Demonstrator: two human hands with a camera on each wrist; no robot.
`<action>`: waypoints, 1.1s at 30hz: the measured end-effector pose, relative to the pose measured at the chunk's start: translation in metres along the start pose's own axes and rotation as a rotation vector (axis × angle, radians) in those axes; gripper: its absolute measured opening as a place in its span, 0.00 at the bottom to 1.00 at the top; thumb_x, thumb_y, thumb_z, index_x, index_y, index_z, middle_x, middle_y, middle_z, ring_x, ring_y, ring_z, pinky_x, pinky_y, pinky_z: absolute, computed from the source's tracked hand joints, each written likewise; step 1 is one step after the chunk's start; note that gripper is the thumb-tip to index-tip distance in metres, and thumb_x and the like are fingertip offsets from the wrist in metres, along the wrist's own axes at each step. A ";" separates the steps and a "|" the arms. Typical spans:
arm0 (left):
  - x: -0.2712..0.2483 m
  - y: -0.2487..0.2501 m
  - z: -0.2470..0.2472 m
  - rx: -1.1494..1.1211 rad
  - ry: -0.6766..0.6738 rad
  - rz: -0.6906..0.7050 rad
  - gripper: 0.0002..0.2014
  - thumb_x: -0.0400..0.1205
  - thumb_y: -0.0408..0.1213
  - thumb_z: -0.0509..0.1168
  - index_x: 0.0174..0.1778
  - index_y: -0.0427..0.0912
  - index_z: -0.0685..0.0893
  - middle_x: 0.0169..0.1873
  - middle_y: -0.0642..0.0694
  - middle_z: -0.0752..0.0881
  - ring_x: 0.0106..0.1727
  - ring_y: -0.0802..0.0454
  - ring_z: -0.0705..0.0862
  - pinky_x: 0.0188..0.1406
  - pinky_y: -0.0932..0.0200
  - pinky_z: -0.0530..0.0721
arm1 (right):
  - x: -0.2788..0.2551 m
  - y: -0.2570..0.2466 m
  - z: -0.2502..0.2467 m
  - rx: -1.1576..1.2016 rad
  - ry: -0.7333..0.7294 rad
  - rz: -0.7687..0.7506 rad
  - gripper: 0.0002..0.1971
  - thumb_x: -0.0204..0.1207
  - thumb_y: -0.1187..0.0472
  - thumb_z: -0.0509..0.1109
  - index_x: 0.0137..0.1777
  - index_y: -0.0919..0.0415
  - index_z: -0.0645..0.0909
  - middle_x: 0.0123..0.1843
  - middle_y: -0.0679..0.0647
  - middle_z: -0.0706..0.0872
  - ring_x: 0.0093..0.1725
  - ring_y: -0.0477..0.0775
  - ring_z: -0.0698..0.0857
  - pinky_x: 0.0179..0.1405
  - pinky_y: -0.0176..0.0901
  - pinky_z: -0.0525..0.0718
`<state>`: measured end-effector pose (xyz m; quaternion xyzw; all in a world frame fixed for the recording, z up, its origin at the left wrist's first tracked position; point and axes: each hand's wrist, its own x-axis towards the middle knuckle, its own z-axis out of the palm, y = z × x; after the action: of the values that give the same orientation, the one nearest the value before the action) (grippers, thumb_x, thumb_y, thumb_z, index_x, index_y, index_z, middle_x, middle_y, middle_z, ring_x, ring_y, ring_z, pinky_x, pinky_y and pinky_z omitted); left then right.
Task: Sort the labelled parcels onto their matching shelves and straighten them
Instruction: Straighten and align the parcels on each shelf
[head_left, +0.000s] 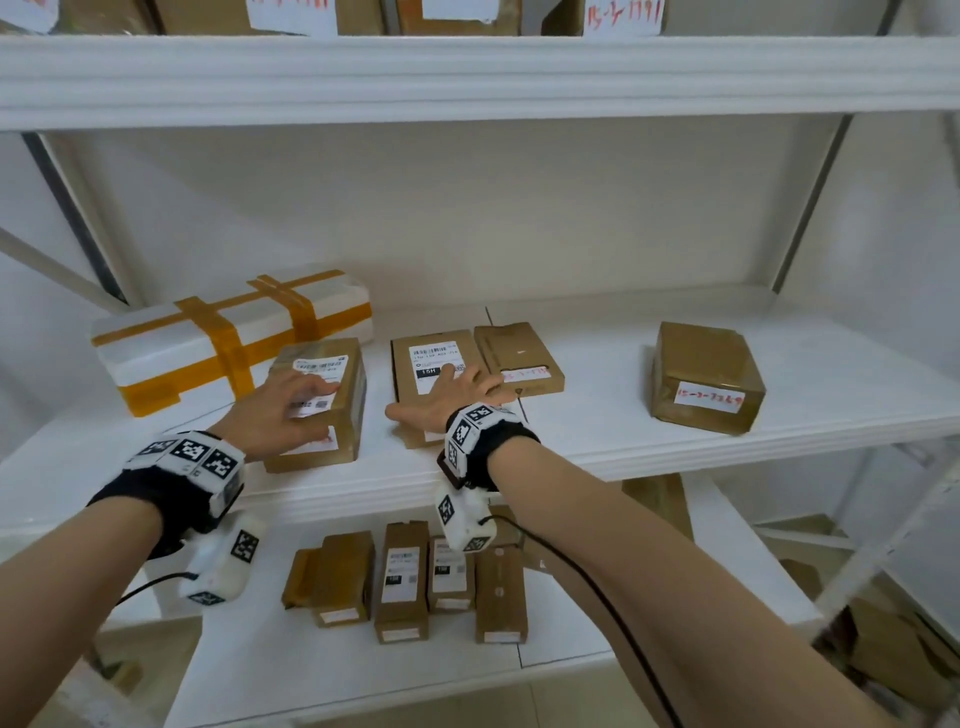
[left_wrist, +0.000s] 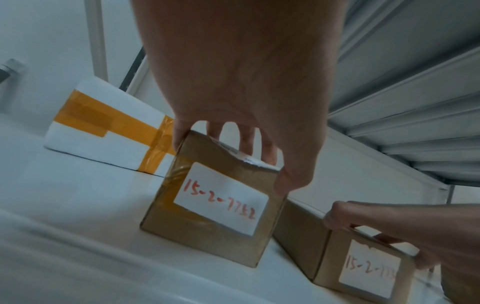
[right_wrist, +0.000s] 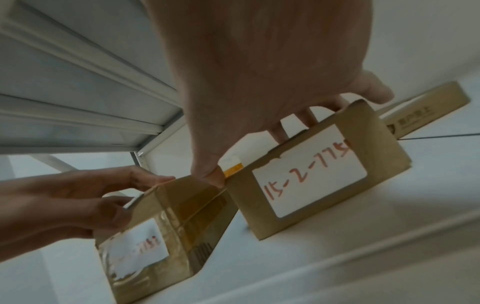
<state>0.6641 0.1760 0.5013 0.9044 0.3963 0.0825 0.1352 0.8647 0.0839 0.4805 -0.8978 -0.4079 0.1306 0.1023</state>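
Note:
On the middle shelf (head_left: 597, 436) stand two brown parcels side by side. The left parcel (head_left: 347, 410) (left_wrist: 213, 214) carries a white label with "15-2-7752" in red. My left hand (head_left: 291, 402) (left_wrist: 233, 102) grips it from above, little finger on its left top corner, thumb on its right. The right parcel (head_left: 421, 358) (right_wrist: 311, 176) has a red label starting "15-2-77". My right hand (head_left: 457, 395) (right_wrist: 259, 82) holds it from above, thumb hooked on its left top corner, fingers spread over its top.
A white foam box (head_left: 208, 343) bound with orange tape lies behind the left parcel. A thin brown parcel (head_left: 519, 358) touches the right one. Another labelled brown parcel (head_left: 706, 379) sits farther right. Several small parcels (head_left: 405, 582) stand on the lower shelf. The upper shelf (head_left: 467, 78) hangs close overhead.

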 end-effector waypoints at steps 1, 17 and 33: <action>0.000 0.000 0.001 0.000 0.006 -0.005 0.28 0.80 0.47 0.72 0.76 0.54 0.73 0.81 0.49 0.67 0.81 0.48 0.66 0.72 0.50 0.67 | 0.001 0.001 0.001 0.000 -0.011 0.000 0.59 0.67 0.21 0.64 0.88 0.56 0.48 0.89 0.68 0.47 0.84 0.82 0.46 0.76 0.86 0.46; 0.017 0.056 0.012 -0.055 -0.022 -0.007 0.40 0.66 0.67 0.69 0.73 0.55 0.77 0.79 0.48 0.71 0.78 0.46 0.70 0.75 0.46 0.69 | -0.007 0.041 -0.045 0.675 0.425 -0.175 0.42 0.62 0.29 0.72 0.72 0.47 0.67 0.72 0.55 0.66 0.72 0.67 0.68 0.71 0.64 0.67; 0.029 0.093 0.002 -1.450 0.388 -0.172 0.25 0.88 0.58 0.50 0.69 0.43 0.75 0.54 0.43 0.87 0.54 0.44 0.87 0.53 0.48 0.85 | -0.032 0.007 -0.048 0.707 0.626 -0.356 0.42 0.60 0.27 0.78 0.69 0.48 0.70 0.70 0.54 0.66 0.70 0.62 0.70 0.72 0.62 0.70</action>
<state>0.7484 0.1368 0.5292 0.5241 0.3285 0.4695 0.6300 0.8647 0.0510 0.5291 -0.7211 -0.4353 -0.0341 0.5380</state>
